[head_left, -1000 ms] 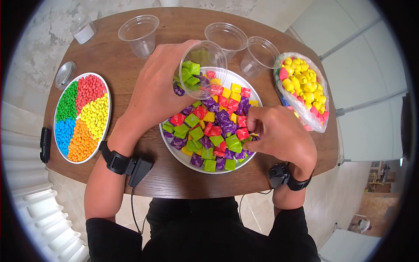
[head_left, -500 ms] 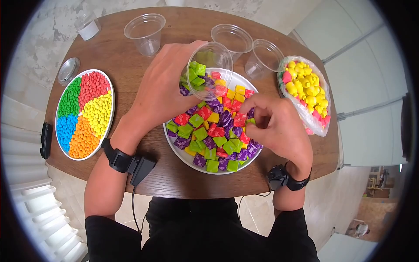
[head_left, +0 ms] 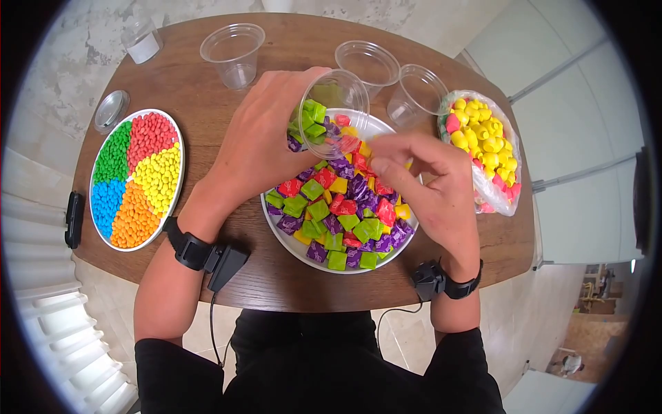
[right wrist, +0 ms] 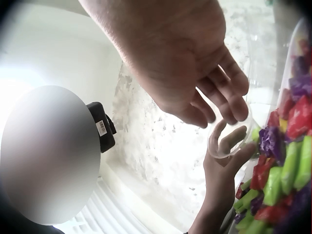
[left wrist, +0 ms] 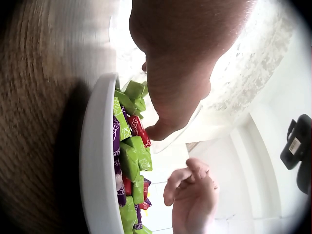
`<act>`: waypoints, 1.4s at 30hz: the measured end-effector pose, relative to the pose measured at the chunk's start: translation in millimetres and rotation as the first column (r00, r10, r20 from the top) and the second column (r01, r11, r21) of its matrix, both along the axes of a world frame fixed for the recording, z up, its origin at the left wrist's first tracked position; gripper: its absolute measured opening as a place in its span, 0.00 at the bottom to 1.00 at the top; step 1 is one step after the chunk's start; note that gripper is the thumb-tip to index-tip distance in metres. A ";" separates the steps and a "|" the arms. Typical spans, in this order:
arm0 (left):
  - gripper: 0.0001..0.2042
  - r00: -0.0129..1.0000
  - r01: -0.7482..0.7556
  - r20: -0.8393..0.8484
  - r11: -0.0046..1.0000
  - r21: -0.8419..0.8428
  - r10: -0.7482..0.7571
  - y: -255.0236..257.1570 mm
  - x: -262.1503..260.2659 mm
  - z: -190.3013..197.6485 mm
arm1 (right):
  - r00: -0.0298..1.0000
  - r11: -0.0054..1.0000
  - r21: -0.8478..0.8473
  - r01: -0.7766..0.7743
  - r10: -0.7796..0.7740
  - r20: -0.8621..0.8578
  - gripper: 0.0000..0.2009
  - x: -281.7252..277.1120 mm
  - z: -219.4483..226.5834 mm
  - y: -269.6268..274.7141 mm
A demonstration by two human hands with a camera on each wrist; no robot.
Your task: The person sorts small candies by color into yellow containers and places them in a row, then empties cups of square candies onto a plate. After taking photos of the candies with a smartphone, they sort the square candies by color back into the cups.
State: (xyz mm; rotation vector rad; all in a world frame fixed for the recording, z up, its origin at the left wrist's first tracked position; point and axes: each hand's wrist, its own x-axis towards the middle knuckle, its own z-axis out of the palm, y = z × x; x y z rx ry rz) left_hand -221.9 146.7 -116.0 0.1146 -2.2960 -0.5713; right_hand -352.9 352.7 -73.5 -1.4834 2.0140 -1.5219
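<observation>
My left hand (head_left: 258, 131) grips a clear plastic cup (head_left: 343, 93), tilted over the far side of a white plate (left wrist: 96, 161). Green wrapped candies (head_left: 314, 114) show through the cup's wall. Heaped on the plate are square candies (head_left: 348, 222) in green, purple, red and yellow wrappers. My right hand (head_left: 441, 186) hovers above the plate's right side, fingertips close to the cup's mouth. In the right wrist view its fingers (right wrist: 229, 105) are loosely extended, with a gap to the thumb and no candy showing between them.
At left lies a plate (head_left: 94, 207) of small candies sorted by colour, with a round lid (head_left: 112, 110) and a jar (head_left: 143, 45) behind. Clear cups (head_left: 234, 58) stand along the far edge. A plastic bag (head_left: 507, 193) of yellow and pink pieces lies at right.
My right hand has lifted from the candies on the plate's right side and moved left and away from me to the cup's mouth, its fingers loosening. The left hand keeps holding the cup.
</observation>
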 end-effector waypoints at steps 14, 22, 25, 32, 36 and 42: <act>0.42 0.997 0.038 -0.061 0.999 -0.030 -0.039 0.6 -2.5 -0.9 | 0.885 0.692 0.690 -0.212 0.435 -0.165 0.13 -1.7 18.4 17.0; 0.42 0.998 0.028 -0.058 0.999 -0.036 -0.030 -0.2 -2.8 -1.4 | 0.983 0.906 0.411 -0.098 0.151 -0.100 0.06 -0.9 11.5 11.6; 0.42 0.998 0.027 -0.057 0.999 -0.041 -0.030 -0.5 -3.3 -1.9 | 0.995 0.955 0.294 -0.028 0.055 -0.085 0.05 -2.2 5.8 8.5; 0.43 1.000 0.012 0.009 1.000 -0.004 -0.012 0.4 -1.0 0.3 | 0.999 0.964 0.266 0.023 -0.030 0.021 0.06 -4.8 -3.4 1.7; 0.43 1.000 0.013 0.003 1.000 -0.019 -0.013 1.5 -0.2 1.6 | 0.998 0.955 0.295 0.006 -0.025 0.064 0.05 -4.1 -9.1 -1.6; 0.44 0.997 0.038 -0.059 0.998 -0.053 -0.041 0.9 -2.8 -1.0 | 0.877 0.963 -0.183 0.198 -0.090 0.471 0.09 24.3 -7.1 -26.2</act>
